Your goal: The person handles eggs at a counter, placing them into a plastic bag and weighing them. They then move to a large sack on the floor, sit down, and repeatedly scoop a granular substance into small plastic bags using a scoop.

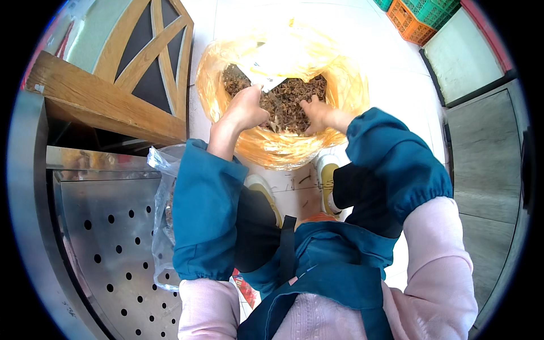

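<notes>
A large orange-yellow plastic bag (272, 153) stands on the floor before me with its mouth spread wide. Inside lies a mass of dried brown plant pieces (289, 97), too small to name surely. My left hand (244, 106) reaches over the near left of the bag, fingers bent and partly hidden. Its knuckles meet the corner of a white sheet or label (265, 80) lying over the pieces; whether it grips anything is unclear. My right hand (318, 112) rests on the pieces at the right side, fingers spread, with nothing seen in its grasp.
At left are a perforated metal panel (119, 263), a clear plastic bag (163, 238) and a wooden frame (114, 114). Stacked plastic crates (410, 23) stand far right, above a grey cabinet (486, 161). My shoes (327, 182) are close to the bag; dark scraps dot the floor tiles.
</notes>
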Demonstrator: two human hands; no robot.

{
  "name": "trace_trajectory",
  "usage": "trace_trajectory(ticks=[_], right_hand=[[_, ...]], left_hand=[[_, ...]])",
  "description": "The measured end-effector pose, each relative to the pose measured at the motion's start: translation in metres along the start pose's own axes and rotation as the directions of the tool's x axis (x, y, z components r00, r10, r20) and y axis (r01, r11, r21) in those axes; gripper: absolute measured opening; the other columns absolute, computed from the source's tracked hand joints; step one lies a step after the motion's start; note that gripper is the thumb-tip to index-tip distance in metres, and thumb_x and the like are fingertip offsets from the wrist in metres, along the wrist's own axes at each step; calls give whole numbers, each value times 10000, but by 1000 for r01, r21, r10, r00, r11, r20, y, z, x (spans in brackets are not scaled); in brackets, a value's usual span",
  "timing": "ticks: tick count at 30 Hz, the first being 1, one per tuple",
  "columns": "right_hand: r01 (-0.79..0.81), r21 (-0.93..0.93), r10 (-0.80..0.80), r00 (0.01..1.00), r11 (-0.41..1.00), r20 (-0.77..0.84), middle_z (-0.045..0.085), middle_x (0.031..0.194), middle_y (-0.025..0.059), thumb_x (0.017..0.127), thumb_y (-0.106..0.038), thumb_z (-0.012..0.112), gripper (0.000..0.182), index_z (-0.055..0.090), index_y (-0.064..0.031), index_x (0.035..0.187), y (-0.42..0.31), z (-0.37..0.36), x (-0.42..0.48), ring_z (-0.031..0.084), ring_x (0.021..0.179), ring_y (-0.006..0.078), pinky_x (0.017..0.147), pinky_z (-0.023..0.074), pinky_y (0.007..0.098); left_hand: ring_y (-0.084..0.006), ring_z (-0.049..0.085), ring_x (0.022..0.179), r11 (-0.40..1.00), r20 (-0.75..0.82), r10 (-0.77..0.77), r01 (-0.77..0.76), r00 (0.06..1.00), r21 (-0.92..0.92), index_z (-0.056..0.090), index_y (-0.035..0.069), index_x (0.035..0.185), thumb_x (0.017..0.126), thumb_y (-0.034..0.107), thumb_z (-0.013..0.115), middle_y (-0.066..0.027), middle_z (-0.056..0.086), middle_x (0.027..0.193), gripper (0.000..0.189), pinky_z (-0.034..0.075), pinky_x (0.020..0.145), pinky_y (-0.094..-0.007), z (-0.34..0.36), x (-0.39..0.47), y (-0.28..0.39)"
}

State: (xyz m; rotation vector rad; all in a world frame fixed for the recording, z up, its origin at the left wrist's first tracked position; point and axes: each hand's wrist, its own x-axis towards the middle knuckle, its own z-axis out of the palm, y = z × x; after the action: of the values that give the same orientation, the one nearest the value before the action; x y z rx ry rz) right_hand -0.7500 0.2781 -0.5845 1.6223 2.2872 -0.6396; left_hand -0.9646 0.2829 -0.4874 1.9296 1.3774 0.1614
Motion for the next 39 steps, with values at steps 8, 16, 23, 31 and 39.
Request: trace_trajectory(ticks=[8,16,23,31,39], right_hand=[[-64,339,107,988,939,-111,381,1203,296,650,-312,790,815,350,-22,1272,1,10,13,493,1053,409,906,427,396],[25,201,9,986,979,-167,379,1132,254,667,-275,753,666,415,-101,1213,-35,17,-2,567,908,413,791,479,446],[129,227,-95,983,965,-157,522,1046,206,672,-184,681,373,603,-84,1023,-20,22,22,546,972,365,819,469,420],[145,851,-103,989,505,-107,601,897,79,774,-102,637,249,555,-32,998,-15,-88,-15,619,807,137,678,557,255],[420,712,-257,907,563,-332,608,961,113,842,-132,589,241,547,-7,1044,-50,-103,-38,627,809,174,688,534,290]], left_hand=[[-340,615,901,1000,-60,21,-22,998,-19,536,-64,985,639,-32,577,-244,619,870,350,481,753,-386,4,2,17],[-175,631,687,995,-41,75,-72,996,66,344,-104,1308,666,-51,619,-232,558,1127,700,505,600,-310,6,7,4],[-295,632,846,996,-47,67,-70,997,-62,516,-55,1079,652,-39,584,-226,612,897,432,504,670,-356,3,-5,6],[-239,646,714,995,-35,20,-24,999,-95,484,-80,1104,655,-53,591,-184,619,809,462,505,606,-330,4,-2,3],[-168,637,663,940,16,15,-8,1000,-340,469,-90,1174,651,-52,628,-142,629,838,548,503,551,-300,5,3,8]])
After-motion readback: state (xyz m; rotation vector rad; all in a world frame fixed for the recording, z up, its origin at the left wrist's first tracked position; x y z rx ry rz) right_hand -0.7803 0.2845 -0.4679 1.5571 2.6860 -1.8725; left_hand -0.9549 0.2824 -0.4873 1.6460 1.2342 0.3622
